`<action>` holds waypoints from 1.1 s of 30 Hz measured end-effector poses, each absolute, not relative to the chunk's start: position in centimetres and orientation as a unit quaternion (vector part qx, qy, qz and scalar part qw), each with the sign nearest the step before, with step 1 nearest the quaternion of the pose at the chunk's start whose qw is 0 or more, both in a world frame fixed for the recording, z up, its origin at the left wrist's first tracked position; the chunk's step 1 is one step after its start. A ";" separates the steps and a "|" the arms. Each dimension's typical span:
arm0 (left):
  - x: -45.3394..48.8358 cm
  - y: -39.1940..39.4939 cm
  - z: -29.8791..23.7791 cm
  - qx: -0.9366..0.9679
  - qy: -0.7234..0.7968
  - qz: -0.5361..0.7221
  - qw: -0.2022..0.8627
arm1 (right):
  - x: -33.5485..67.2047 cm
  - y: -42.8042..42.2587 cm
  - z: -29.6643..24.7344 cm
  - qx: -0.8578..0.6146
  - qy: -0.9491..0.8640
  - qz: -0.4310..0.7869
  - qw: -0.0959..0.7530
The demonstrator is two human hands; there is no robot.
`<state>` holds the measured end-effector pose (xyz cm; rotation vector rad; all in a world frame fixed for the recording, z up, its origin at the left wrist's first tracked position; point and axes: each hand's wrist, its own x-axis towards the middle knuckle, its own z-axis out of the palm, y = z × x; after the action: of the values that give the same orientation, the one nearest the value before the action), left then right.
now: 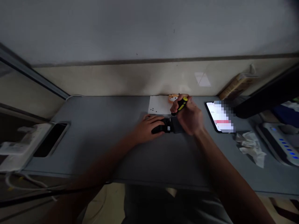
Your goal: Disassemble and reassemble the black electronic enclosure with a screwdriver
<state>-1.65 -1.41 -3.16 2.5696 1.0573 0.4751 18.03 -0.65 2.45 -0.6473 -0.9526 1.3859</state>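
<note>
On the grey desk, my left hand is closed around the left end of a small black device with a whitish label on it. The kind of device does not show. My right hand is wrapped round a screwdriver, its black and yellow handle tilted above the device's right part. The screwdriver's tip is hidden, so I cannot tell whether it touches the device. Just behind both hands lies a white sheet of paper with several small dark specks, perhaps screws. An orange-and-white animal-faced item sits at its right end.
To the right are a lit phone, crumpled tissue and a white-and-black device with blue lights. A book-like object leans on the wall. Another phone and white cables are at the left.
</note>
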 end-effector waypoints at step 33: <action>-1.6 -1.4 -3.1 0.896 0.374 0.169 0.170 | 17.7 -0.5 2.4 -0.296 -0.403 0.603 0.621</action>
<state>-1.59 -1.40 -3.12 2.5462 1.0629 0.4793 17.70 -0.46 2.38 -0.6812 -0.9270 1.3860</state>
